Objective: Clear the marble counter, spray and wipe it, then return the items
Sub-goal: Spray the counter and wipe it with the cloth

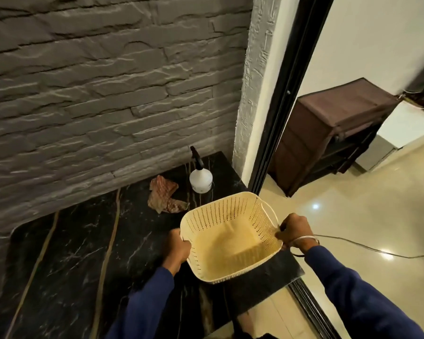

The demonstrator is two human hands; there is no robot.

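A cream perforated plastic basket [220, 216], with nothing inside, is over the right end of the black marble counter [78, 253]. My left hand [179, 248] grips its left rim and my right hand [295, 232] grips its right rim. Behind the basket a crumpled brown patterned cloth [163, 194] lies on the marble. A white spray bottle [200, 178] with a black nozzle stands upright just right of the cloth, near the back corner.
A grey stone-brick wall [96, 81] backs the counter. To the right a black door frame [287, 94] separates it from a glossy cream floor [365, 228]. A brown fabric cabinet [328, 133] stands beyond, and a thin cable [367, 247] runs across the floor.
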